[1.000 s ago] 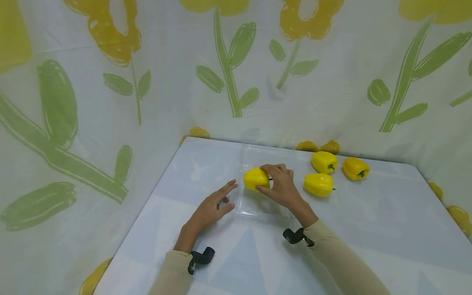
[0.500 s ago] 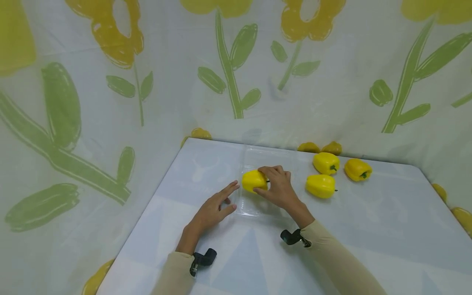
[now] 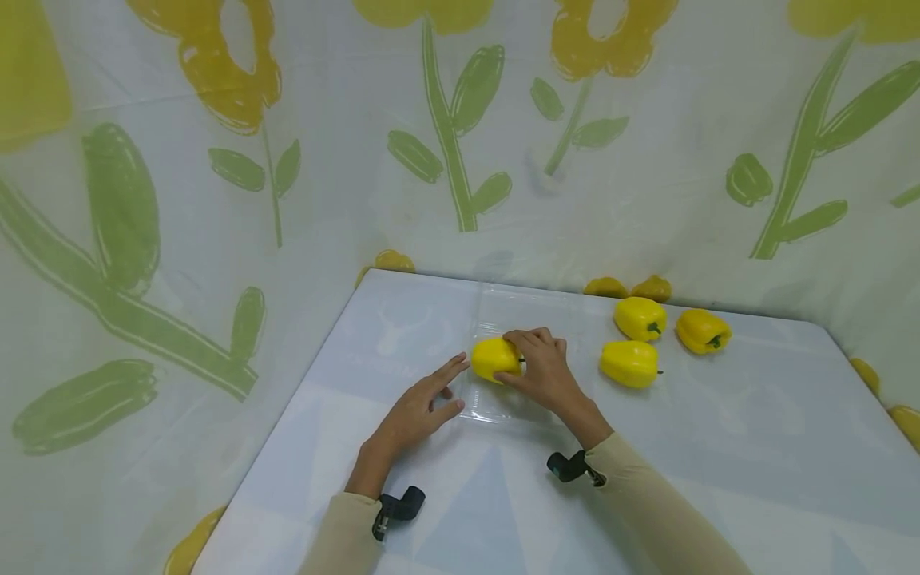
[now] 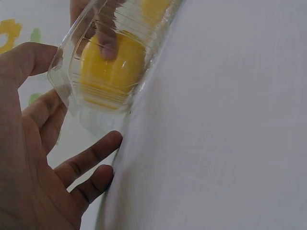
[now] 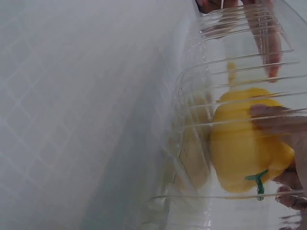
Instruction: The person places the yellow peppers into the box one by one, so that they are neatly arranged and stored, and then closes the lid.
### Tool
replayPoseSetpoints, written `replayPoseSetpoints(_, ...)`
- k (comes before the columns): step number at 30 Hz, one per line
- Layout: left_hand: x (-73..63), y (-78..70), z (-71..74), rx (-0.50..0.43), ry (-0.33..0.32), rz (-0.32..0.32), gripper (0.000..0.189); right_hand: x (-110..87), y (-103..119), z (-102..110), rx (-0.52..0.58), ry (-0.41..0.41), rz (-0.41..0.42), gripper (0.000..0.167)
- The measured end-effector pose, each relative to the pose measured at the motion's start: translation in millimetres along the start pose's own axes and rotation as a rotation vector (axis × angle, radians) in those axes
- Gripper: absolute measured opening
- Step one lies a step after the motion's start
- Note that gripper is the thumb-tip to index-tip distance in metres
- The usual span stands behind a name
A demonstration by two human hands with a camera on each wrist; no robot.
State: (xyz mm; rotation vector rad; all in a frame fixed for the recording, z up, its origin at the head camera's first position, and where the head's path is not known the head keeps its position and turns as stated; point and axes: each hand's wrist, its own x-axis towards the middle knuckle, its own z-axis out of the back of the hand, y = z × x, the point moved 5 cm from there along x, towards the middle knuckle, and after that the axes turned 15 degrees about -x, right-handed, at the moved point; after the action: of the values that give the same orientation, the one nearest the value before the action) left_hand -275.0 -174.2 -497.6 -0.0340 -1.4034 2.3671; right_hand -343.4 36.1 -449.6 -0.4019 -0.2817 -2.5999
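Observation:
A yellow bell pepper [image 3: 493,358] lies on its side within a clear plastic box [image 3: 496,411], its green stem toward the right. My right hand [image 3: 544,369] reaches in from the right and holds it between thumb and fingers. Through the ribbed wall in the right wrist view, the pepper [image 5: 242,143] shows with the thumb pressed on it. At the box's left side is my left hand [image 3: 411,413], fingers extended and apart. In the left wrist view its fingertips touch the rim of the box [image 4: 67,86], and the pepper [image 4: 112,72] shows through the wall.
Right of the box lie more yellow bell peppers: one nearest [image 3: 629,364], one behind it [image 3: 640,319] and a deeper yellow one [image 3: 703,331]. They rest on the pale table [image 3: 719,447]. A flower-printed cloth [image 3: 323,160] hangs along the back and left.
My right hand and the pepper it holds have moved slightly left and toward me inside the box. The left hand stays at the box's left edge.

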Motion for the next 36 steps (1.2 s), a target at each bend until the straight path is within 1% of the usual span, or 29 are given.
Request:
replayPoseSetpoints(7, 1.7, -5.4, -3.1, -0.007, -0.01, -0.012, 0.065, -2.3, -2, 3, -0.02, 0.008, 0.0, 0.071)
replayPoseSetpoints(15, 2.3, -5.1, -6.0, -0.013, -0.011, 0.015, 0.065, -7.7, -6, 7, -0.044, 0.045, 0.012, 0.08)
replayPoseSetpoints(21, 2.4, -3.8, -5.0, -0.004, -0.016, 0.004, 0.064, -11.5, -12, 27, -0.022, 0.002, 0.005, 0.077)
replayPoseSetpoints(26, 1.7, -2.6, -3.0, 0.0, -0.012, 0.006, 0.065, -18.1, -27, 43, -0.013, -0.027, -0.017, 0.071)
replayPoseSetpoints(31, 1.1, -1.3, -1.5, 0.001, -0.011, 0.013, 0.065, -26.7, -42, 51, -0.02, -0.041, -0.034, 0.069)
replayPoseSetpoints(36, -0.1, -1.0, -1.4, 0.003, -0.02, -0.013, 0.065, -37.7, -56, 56, -0.021, -0.086, -0.038, 0.067)
